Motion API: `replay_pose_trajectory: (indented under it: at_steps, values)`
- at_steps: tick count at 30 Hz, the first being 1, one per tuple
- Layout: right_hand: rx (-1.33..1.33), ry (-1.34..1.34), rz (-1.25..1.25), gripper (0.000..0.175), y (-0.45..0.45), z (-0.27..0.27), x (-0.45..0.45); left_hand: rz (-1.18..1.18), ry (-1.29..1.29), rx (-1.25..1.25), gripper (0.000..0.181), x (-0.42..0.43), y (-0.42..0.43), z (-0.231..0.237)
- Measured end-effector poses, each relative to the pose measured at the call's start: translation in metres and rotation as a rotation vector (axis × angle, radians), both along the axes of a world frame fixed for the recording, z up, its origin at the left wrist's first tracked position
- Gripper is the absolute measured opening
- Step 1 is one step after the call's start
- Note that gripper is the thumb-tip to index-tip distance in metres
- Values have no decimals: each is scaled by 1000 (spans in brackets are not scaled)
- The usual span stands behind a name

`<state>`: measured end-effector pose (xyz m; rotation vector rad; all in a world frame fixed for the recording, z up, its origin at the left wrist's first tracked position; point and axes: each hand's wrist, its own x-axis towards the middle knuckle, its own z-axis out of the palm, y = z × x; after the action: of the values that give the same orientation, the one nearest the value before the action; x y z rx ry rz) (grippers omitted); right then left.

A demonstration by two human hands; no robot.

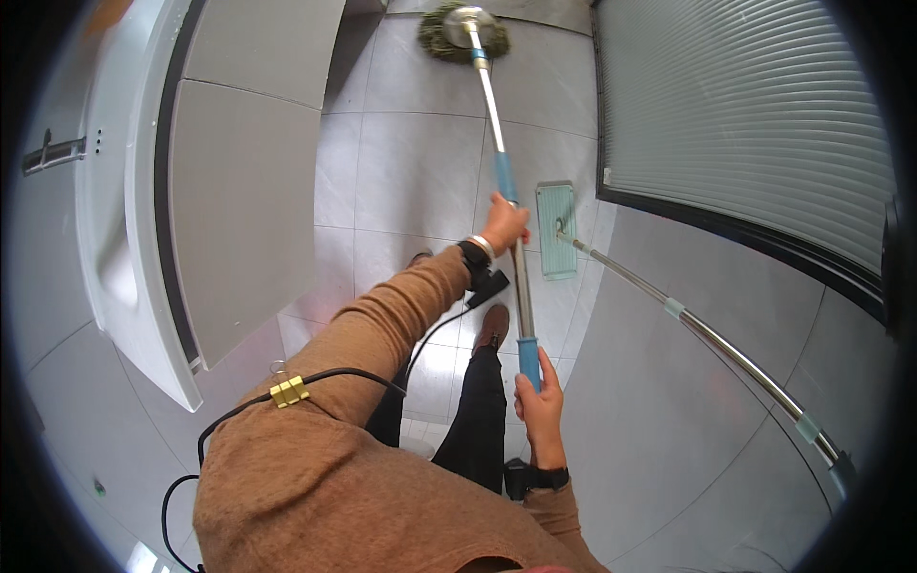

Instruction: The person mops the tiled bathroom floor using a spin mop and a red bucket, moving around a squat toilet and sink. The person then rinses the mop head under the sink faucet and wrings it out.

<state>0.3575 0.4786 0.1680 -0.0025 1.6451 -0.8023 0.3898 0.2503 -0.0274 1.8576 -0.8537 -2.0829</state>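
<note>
A round-headed mop runs away from me over the tiled floor, its metal pole (489,100) fitted with blue sleeves. At its far end, the shaggy greenish-brown mop head (430,36) spreads on the floor beneath a round metal-looking plate. Partway down the pole, my left hand (505,223) wraps around it just below a blue sleeve. My right hand (541,405) holds the blue grip (529,358) at the near end, thumb and forefinger along its sides. Both wrists wear black straps.
A flat mop with a pale green rectangular head (557,251) leans against the right wall. Beyond it is a ribbed glass panel (731,122) in a black frame. A grey cabinet (243,200) under a white washbasin (107,236) stands left. A black cable (344,371) crosses my left sleeve.
</note>
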Motion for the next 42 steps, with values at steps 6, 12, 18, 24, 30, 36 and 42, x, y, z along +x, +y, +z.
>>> replay_pose_trajectory:
  at_steps: [6, 12, 18, 24, 30, 36, 42]
  values:
    - [15, -39, -201, 56, 20, 24, -6, -241, 181, -78, 47, -67, 24, 13]
    - [-28, -266, -420, 55, 28, 41, -13, -176, 302, 44, 33, -100, -1, -2]
    - [149, -276, -312, 56, 86, 83, -20, -263, 226, -62, 23, -85, 72, 21]
    - [150, -229, -162, 60, 208, 127, -21, -29, 188, 125, 20, -45, 183, 79]
    - [88, 176, 276, 60, 329, 161, -21, 11, 154, 327, 25, 16, 290, 129]
    - [214, 160, 415, 59, 363, 197, -1, -85, 260, 804, 28, 86, 384, 182]
    - [231, 80, 483, 58, 353, 222, 49, 128, 178, 738, 16, 152, 404, 175]
